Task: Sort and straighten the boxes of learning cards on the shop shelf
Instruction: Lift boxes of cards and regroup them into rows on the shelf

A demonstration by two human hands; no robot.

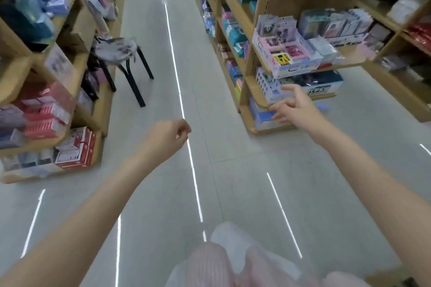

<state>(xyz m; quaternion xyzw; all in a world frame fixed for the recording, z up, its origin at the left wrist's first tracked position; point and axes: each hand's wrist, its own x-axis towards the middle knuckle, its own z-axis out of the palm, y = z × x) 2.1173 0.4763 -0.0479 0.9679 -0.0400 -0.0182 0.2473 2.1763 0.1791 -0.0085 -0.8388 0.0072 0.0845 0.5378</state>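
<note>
I look down a shop aisle. My right hand is stretched out, fingers spread, in front of the lower levels of a rounded wooden end shelf. It holds nothing. Behind it stand white and blue boxes, and flat blue boxes lie on the bottom level. One level higher sits a display box of cards with pink dividers. My left hand hangs over the floor in mid-aisle, fingers curled, holding nothing.
Wooden shelves with red boxes line the left side. A black stool with a patterned cushion stands by them. More shelves run along the right. Grey floor lies between, and my legs show at the bottom.
</note>
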